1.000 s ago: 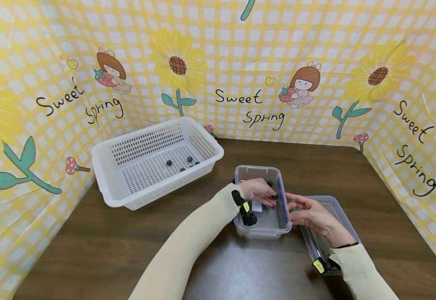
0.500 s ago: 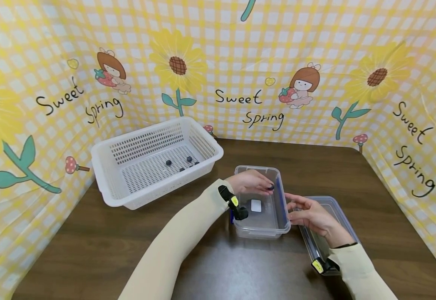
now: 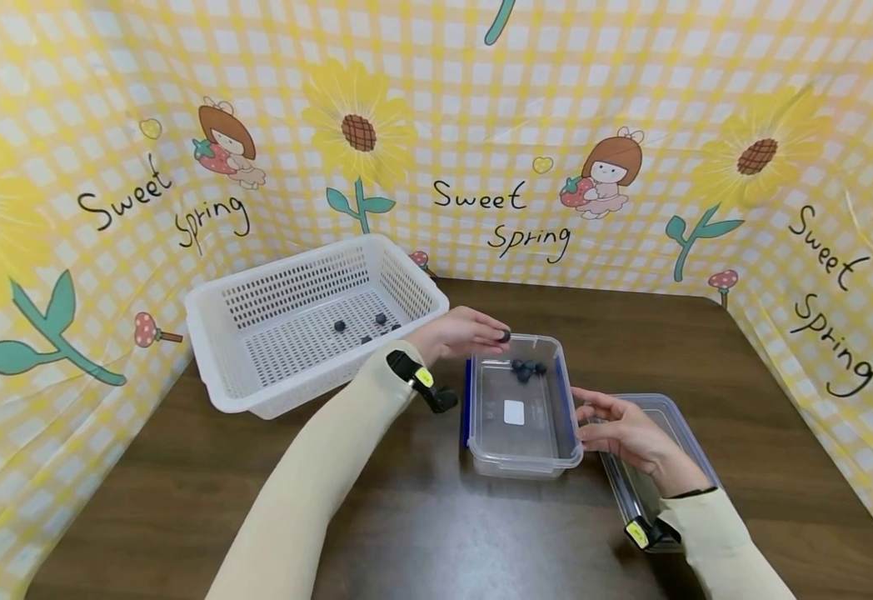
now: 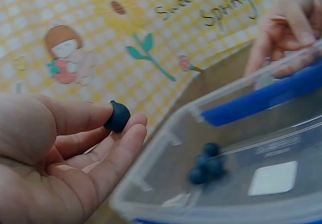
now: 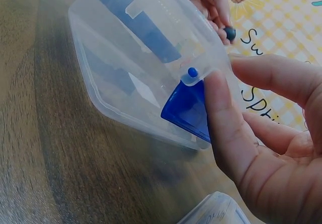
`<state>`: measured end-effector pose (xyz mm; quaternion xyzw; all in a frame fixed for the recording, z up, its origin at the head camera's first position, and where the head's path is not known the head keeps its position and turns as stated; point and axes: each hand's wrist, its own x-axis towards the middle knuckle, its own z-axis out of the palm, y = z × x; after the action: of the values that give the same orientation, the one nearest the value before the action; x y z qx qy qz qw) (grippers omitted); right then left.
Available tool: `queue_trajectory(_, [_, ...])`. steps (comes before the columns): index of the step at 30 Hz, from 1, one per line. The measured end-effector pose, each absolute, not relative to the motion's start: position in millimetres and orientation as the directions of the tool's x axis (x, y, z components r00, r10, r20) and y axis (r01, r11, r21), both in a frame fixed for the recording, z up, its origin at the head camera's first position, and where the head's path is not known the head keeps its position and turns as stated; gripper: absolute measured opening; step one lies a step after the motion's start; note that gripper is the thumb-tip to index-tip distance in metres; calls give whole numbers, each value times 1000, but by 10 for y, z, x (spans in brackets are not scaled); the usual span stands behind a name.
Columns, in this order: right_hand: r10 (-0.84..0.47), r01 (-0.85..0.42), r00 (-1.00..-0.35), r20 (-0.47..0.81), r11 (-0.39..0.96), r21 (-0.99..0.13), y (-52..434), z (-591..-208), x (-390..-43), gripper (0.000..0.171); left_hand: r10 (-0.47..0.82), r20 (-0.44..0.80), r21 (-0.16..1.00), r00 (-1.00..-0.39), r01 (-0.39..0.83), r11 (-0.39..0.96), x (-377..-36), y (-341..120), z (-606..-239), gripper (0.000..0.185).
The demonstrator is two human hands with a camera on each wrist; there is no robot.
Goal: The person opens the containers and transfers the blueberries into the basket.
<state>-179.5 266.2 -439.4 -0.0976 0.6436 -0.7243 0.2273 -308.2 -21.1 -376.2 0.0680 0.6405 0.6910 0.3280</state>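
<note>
A small dark blueberry (image 4: 117, 117) sits pinched between the thumb and fingertips of the left hand (image 3: 457, 333), which is raised above the far left corner of the clear rectangular plastic container with blue side clasps (image 3: 491, 454). Inside that container, near its far end, a little cluster of blueberries (image 3: 526, 368) lies on the bottom, close to a white label.

The right hand (image 3: 624, 433) rests against the container's right side, fingers fairly straight and relaxed, its thumb touching the blue clasp (image 5: 187, 108); it grasps nothing. Beneath the right wrist lies a clear plastic lid (image 3: 676, 417), flat on the dark brown wooden table (image 3: 144, 492).

To the left, well apart from the container, stands a white perforated plastic basket (image 3: 215, 312) with a few more loose blueberries (image 3: 365, 325) on its floor. A yellow checked backdrop with sunflowers (image 3: 436, 100) surrounds the table.
</note>
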Motion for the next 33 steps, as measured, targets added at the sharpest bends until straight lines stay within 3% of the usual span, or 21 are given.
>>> queue_trajectory(14, [-461,203,-876,-142,-85,-976,2669,-4391,-1781,75,462,-199,967,-864,-250,-51,-3254,-1054,-3394,38])
queue_trajectory(28, [-459,194,-878,-139,-76,-978,2678,-4381,-1786,73,288,-269,954,-919,-296,-53,-3439,-2006,-3494,47])
queue_trajectory(33, [-454,202,-879,-147,-76,-976,2671,-4367,-1783,73,218,-300,933,-929,-334,-136,-3389,-2312,-3559,51])
